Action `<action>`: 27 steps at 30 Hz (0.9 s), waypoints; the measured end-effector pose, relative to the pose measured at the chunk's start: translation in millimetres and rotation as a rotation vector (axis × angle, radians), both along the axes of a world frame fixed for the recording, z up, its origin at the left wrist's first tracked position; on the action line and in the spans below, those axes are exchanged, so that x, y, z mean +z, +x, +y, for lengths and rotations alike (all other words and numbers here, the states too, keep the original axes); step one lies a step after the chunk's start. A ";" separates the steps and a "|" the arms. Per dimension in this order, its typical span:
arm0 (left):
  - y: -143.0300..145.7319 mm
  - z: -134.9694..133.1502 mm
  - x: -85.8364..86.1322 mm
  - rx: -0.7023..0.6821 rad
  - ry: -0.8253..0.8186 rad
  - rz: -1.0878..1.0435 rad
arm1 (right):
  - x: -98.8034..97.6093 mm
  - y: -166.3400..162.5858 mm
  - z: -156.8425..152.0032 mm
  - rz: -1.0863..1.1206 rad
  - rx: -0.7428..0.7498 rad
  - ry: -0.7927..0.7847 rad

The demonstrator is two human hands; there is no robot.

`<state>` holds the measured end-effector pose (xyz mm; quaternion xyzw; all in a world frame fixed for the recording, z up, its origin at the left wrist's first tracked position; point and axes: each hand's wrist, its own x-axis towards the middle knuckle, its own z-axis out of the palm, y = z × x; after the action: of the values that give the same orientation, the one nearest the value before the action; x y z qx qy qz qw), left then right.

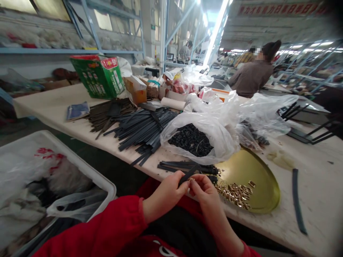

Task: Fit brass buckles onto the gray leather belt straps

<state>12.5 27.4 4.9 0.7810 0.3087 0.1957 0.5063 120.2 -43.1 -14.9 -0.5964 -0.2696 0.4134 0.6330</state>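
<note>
My left hand [171, 188] pinches a dark strap [189, 175] near its end, just over the table's front edge. Right beside it, the fingers of my right hand [204, 188] close on a small gold buckle [191, 179] at the strap's end; most of the buckle is covered by fingertips. Beyond my hands lie several straps with buckles [182, 166]. To the right, a gold tray [264, 178] carries many loose small gold buckles [235, 194]. An open plastic bag [171, 123] filled with small black pieces [191, 140] stands behind.
Bundled dark strips [144, 128] cover the table's left part, near a green box [99, 78] and a blue packet [77, 111]. One strip [297, 201] lies far right. A white bin [111, 192] with plastic bags stands at lower left. A person [252, 76] sits across the table.
</note>
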 end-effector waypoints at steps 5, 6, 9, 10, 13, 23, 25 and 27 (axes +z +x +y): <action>-6.9 -4.8 -9.4 0.025 0.042 0.034 | -20.3 -4.8 2.7 -0.039 0.001 0.001; -7.2 -4.5 -10.7 0.018 0.048 0.044 | -20.8 -3.3 2.0 -0.064 0.026 -0.004; -7.8 1.4 -12.0 -0.005 0.046 0.071 | -15.0 2.7 -0.9 -0.171 0.143 -0.012; -8.5 4.7 -11.6 -0.025 0.040 0.078 | -11.8 4.8 -2.0 -0.206 0.195 -0.023; -11.6 14.6 -8.7 -0.106 0.016 0.120 | -3.9 10.2 -6.2 -0.251 0.353 -0.058; -10.8 21.9 -2.7 -0.242 -0.082 0.248 | -11.7 15.7 -8.1 -0.129 0.308 -0.052; -11.3 22.5 -2.3 -0.252 -0.132 0.225 | -14.6 15.6 -6.8 -0.051 0.231 -0.046; -14.4 23.1 -1.8 -0.261 -0.218 0.216 | -17.5 16.3 -6.0 0.044 0.159 -0.064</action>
<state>-1.9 50.5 3.1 0.7715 0.2768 0.0089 0.5728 136.5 -49.1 -32.4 -0.5837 -0.2890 0.4836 0.5846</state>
